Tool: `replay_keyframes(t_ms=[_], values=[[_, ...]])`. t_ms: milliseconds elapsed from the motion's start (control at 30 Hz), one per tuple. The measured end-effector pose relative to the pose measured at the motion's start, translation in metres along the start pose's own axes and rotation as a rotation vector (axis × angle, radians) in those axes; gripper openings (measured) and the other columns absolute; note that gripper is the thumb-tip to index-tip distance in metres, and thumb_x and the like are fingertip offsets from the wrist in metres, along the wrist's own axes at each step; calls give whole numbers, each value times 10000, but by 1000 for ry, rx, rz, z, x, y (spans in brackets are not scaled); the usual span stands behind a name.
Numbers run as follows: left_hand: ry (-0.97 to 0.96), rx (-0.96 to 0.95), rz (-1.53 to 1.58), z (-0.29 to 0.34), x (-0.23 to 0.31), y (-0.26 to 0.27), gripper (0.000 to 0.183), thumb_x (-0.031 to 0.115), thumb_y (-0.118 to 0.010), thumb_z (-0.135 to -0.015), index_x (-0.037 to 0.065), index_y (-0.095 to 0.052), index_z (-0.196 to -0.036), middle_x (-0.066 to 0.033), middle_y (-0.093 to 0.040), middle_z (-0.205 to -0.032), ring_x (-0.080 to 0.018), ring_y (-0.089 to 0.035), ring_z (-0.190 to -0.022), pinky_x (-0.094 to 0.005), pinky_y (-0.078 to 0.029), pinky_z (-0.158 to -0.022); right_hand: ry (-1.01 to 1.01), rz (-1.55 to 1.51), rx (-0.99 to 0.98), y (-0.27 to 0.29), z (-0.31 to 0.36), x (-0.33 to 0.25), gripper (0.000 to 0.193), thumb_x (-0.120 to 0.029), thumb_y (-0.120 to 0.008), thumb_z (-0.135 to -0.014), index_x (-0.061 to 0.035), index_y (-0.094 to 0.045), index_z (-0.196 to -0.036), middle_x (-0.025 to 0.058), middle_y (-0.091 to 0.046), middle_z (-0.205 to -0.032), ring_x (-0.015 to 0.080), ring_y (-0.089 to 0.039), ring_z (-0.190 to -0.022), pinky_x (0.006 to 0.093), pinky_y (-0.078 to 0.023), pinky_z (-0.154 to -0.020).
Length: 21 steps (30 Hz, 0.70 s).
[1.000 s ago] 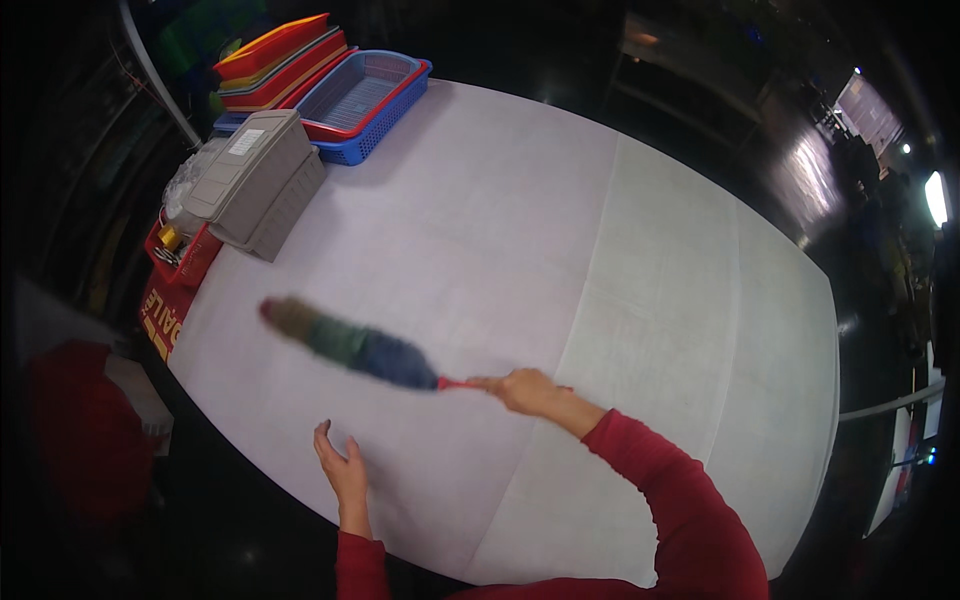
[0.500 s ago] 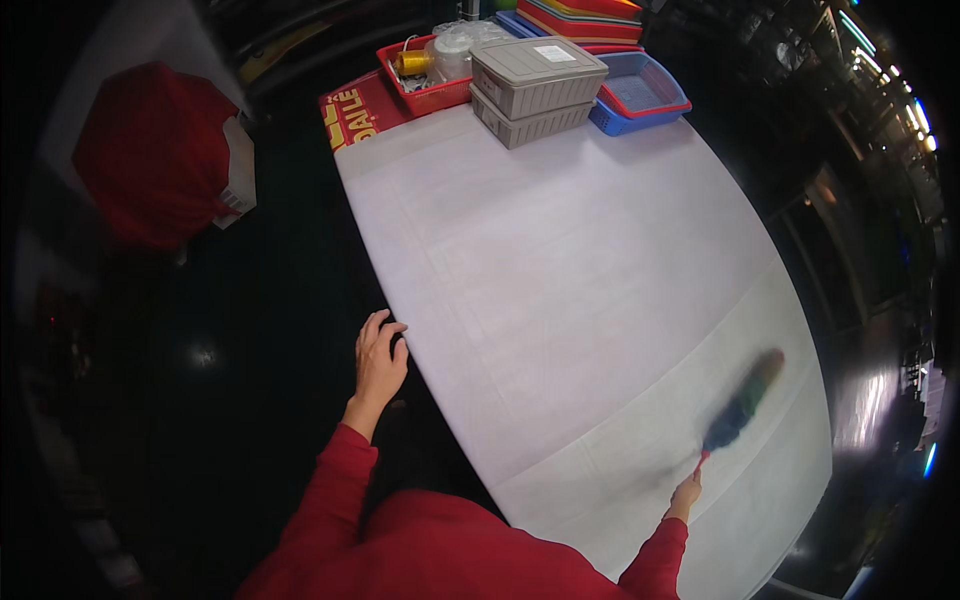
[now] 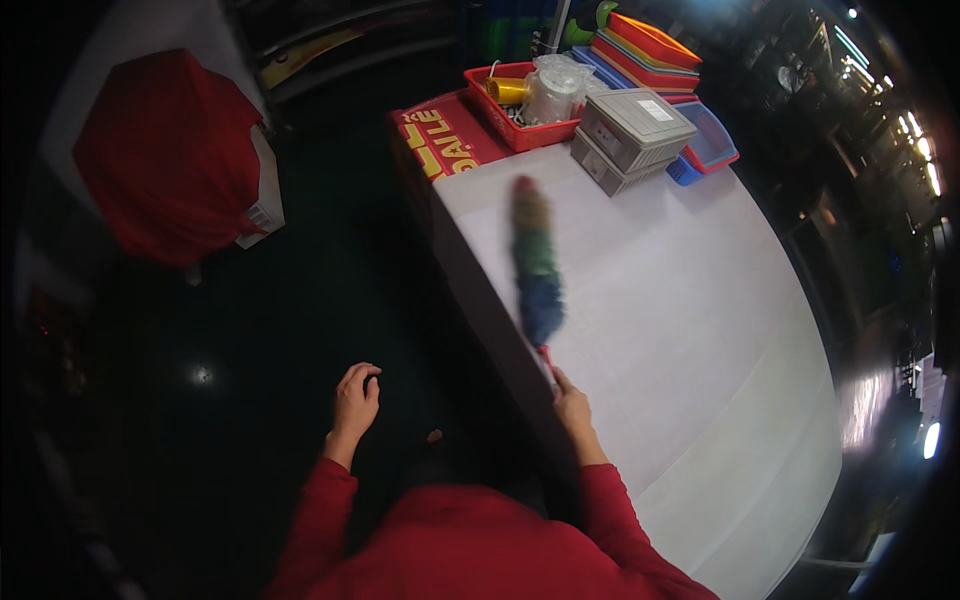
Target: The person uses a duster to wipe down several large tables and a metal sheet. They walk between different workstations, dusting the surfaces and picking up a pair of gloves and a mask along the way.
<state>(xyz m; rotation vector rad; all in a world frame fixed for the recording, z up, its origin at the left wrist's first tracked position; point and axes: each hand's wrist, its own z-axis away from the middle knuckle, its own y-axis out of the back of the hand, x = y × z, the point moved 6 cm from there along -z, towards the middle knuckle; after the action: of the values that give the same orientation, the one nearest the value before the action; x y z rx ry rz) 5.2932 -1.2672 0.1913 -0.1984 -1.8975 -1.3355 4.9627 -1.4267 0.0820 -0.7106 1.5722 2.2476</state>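
Observation:
My right hand (image 3: 572,408) grips the red handle of a multicoloured feather duster (image 3: 535,262), whose blurred red, green and blue head lies along the left side of the white table (image 3: 700,300). My left hand (image 3: 355,398) hangs off the table over the dark floor, fingers loosely apart and holding nothing. Both sleeves are red.
At the table's far end stand a grey lidded box (image 3: 630,138), a blue tray (image 3: 712,148), a stack of red and orange trays (image 3: 650,45) and a red basket (image 3: 520,105) with a gold roll and a plastic bag. A red covered object (image 3: 170,150) sits on the floor to the left.
The duster has swung from the table's right part to its left edge. My left hand has come off the table edge, and the view has turned.

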Motion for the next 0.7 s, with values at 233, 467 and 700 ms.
replay_keyframes(t_ms=[233, 467, 700], values=[[14, 33, 126, -34, -46, 35, 133, 20, -481, -741, 10, -557, -849, -131, -559, -911, -282, -538, -873, -331, -421, -760, 240, 109, -182, -18, -12, -193, 362, -204, -470, -797, -307, -451, -1143, 216, -562, -739, 375, -549, -700, 434, -434, -620], [139, -9, 97, -51, -115, 25, 117, 15, -485, -730, 8, -544, -832, -130, -555, -879, -300, -536, -844, -344, -429, -727, 153, 152, 285, 62, -116, -128, 346, -211, -463, -811, -310, -457, -1142, 192, -571, -718, 347, -557, -646, 424, -424, -559], [264, -9, -14, -127, -158, 38, 130, 26, -486, -733, 20, -545, -849, -136, -552, -876, -303, -528, -849, -354, -426, -722, -49, 208, 58, 11, -292, -170, 340, -198, -422, -810, -223, -470, -1146, 185, -541, -997, 324, -513, -939, 382, -397, -794]])
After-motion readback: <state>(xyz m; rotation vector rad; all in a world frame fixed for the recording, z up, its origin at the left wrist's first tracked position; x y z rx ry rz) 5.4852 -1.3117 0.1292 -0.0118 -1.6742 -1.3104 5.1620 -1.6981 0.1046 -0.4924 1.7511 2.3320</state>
